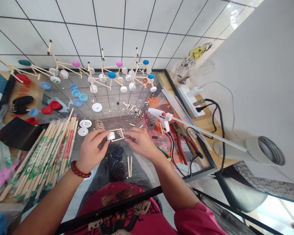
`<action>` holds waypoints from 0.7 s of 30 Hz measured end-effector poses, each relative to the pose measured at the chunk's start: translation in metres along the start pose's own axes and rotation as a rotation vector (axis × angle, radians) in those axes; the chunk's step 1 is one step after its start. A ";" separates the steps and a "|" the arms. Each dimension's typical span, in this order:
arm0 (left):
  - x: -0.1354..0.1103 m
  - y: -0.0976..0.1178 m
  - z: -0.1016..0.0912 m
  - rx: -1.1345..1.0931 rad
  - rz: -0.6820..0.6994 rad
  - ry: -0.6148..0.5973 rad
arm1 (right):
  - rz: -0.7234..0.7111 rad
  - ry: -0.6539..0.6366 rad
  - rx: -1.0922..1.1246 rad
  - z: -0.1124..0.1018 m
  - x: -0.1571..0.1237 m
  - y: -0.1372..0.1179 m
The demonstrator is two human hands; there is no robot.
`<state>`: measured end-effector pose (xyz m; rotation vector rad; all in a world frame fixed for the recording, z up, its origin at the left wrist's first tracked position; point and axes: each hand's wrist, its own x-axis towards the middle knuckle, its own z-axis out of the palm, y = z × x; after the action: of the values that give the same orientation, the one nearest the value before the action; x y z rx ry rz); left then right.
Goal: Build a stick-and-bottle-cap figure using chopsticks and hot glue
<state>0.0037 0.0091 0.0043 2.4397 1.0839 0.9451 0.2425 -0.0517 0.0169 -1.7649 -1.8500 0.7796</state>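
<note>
My left hand pinches a white bottle cap between thumb and fingers, low over the glass tabletop. Joined to or touching that cap is a small rectangular frame of wooden sticks. At the frame's other end, the thumb and fingertips of my right hand close on the wood; the exact contact is partly hidden. Two loose stick pieces lie nearer to me. Two white caps rest left of my left hand. A white glue gun with a long glue stick lies beyond my right hand.
Several stick-and-cap models stand along the back. Wrapped chopsticks cover the left side. Red-handled pliers, clear glue sticks and a power strip are at right. Wood scraps and coloured caps dot the glass.
</note>
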 end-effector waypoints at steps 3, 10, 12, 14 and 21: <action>0.000 0.000 -0.001 0.007 -0.016 -0.016 | 0.003 0.015 0.019 0.000 0.000 0.000; 0.000 -0.001 0.001 0.008 0.003 -0.002 | -0.019 0.097 0.154 -0.026 -0.023 -0.012; -0.001 -0.002 0.002 -0.002 -0.005 -0.004 | 0.027 0.147 0.149 -0.041 -0.042 -0.010; -0.002 -0.003 0.003 -0.009 -0.007 0.000 | 0.109 0.221 0.137 -0.055 -0.061 -0.002; -0.004 -0.006 0.005 -0.025 0.015 0.010 | 0.171 0.288 0.148 -0.057 -0.077 0.012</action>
<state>0.0018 0.0096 -0.0043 2.4286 1.0523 0.9701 0.2947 -0.1238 0.0545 -1.8471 -1.4337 0.6645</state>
